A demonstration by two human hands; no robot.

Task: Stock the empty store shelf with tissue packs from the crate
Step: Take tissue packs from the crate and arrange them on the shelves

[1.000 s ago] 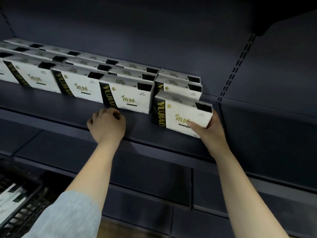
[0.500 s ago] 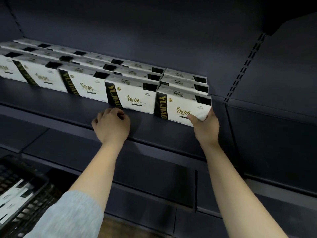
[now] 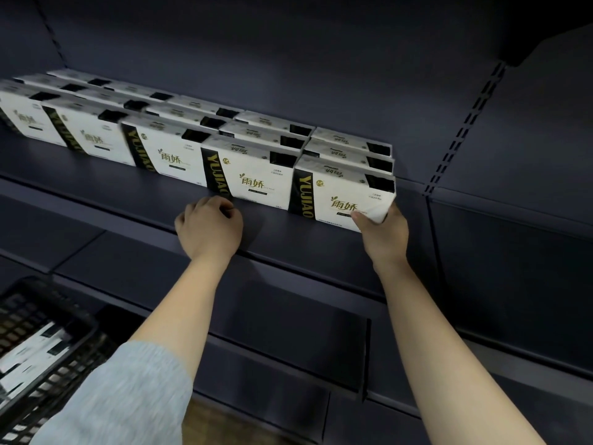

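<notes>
White tissue packs with black and gold print stand in rows on the dark shelf (image 3: pixel 96 200). The front row's rightmost tissue pack (image 3: pixel 340 194) stands on the shelf, and my right hand (image 3: pixel 383 232) grips its lower right corner, thumb on the front face. Just left of it is another front-row pack (image 3: pixel 250 175). My left hand (image 3: pixel 208 229) rests on the shelf below that pack with its fingers curled and nothing in it. A black crate (image 3: pixel 45 354) at the bottom left holds more packs.
To the right of the held pack the shelf runs bare up to a slotted upright (image 3: pixel 455 136). A second shelf bay (image 3: pixel 513 220) lies beyond it. Lower shelves (image 3: pixel 288 332) sit beneath my arms.
My right hand pushed the pack back and down onto the shelf, into line with the front row. My left hand stayed curled on the shelf.
</notes>
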